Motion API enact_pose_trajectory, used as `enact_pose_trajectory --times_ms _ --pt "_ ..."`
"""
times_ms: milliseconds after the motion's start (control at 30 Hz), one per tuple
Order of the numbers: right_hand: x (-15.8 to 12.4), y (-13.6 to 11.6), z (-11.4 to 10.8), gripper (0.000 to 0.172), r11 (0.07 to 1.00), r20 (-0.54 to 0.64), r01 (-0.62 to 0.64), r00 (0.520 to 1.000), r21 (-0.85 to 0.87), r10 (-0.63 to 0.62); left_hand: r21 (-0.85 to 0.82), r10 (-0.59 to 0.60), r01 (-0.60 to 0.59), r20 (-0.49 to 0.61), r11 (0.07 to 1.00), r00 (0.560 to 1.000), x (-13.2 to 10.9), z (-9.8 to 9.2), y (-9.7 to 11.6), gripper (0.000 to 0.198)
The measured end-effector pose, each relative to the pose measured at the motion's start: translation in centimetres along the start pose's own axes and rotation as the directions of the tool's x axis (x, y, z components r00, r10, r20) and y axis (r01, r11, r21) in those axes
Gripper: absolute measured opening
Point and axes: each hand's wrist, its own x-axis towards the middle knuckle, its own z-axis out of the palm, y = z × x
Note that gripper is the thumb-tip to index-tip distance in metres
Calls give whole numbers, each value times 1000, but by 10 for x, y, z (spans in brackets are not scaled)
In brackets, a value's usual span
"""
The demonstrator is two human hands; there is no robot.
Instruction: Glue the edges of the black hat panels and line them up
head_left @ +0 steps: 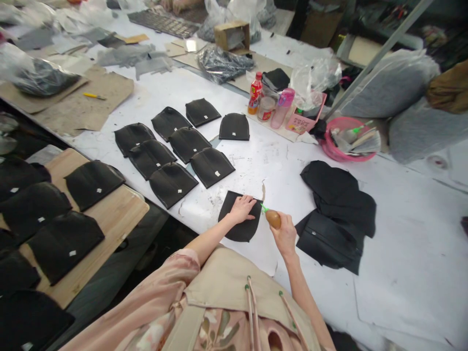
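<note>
My left hand (244, 209) lies flat, fingers spread, on a black curved-edge fabric piece (241, 232) on the white table. My right hand (284, 236) is wrapped round a brown rounded squeeze bottle (273, 220) with a thin green nozzle (263, 208). The nozzle points at the piece's upper right edge; whether it touches is too small to tell. Right of my hands lies a loose pile of black fabric pieces (336, 204). Beyond my left hand, several black pieces (173, 181) with small white tags rest partly overlapped.
More tagged black pieces (68, 243) cover a wooden board (135, 207) at left. A red-capped drink bottle (255, 92), glass jar (266, 108), pink bottle (282, 108) and pink box (305, 118) stand ahead. A pink basin (338, 155) holds tools. Plastic bags (223, 63) lie farther back.
</note>
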Motion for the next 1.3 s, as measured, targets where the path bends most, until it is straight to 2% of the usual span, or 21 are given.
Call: enact_pose_trajectory --times_ms 267,500,667,833,1300 --pt "7 -2 1 33 999 -22 30 999 -26 -31 12 -11 11 12 1000 1000 0 -4 2 62" --pt "4 -2 -4 33 999 33 47 998 -9 -47 19 -7 7 5 1000 1000 -1 -6 3 61" --pt "7 -2 1 34 1000 -21 9 1000 3 -9 21 -12 12 10 1000 1000 -2 -7 4 60" --pt "5 -2 1 34 1000 -13 -10 1000 20 10 5 -18 18 40 1000 999 -1 -8 4 59" --pt "7 3 3 37 994 -29 -87 996 70 90 7 -13 13 12 1000 1000 -1 -7 5 58"
